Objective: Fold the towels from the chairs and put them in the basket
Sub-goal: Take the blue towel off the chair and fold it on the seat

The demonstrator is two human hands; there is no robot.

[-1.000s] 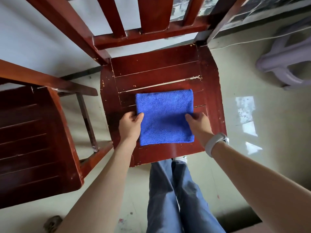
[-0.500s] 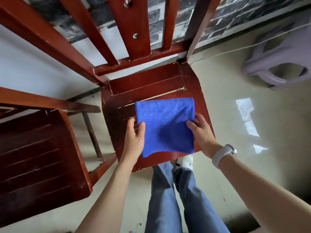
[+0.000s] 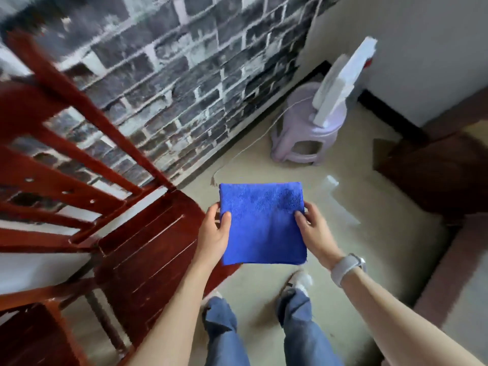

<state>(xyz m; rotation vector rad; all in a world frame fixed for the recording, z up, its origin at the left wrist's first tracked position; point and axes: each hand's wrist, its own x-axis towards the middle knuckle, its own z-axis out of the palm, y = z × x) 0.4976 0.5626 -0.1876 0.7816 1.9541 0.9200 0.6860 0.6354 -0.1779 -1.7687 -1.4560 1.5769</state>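
A folded blue towel [image 3: 261,223] is held flat in the air over the floor, to the right of the red wooden chair [image 3: 148,249]. My left hand [image 3: 215,233] grips its left edge, thumb on top. My right hand [image 3: 313,231] grips its right edge, thumb on top, with a pale watch on that wrist. The chair seat has nothing on it. No basket is in view.
A second red chair [image 3: 31,336] stands at the lower left. A lilac plastic stool [image 3: 309,133] with white boards leaning on it stands by the brick wall. Dark wooden furniture [image 3: 433,167] is at the right. A thin cord runs along the floor.
Both hands have lifted the folded towel off the chair seat and carried it right, over the floor. The view has swung right, towards the stool.
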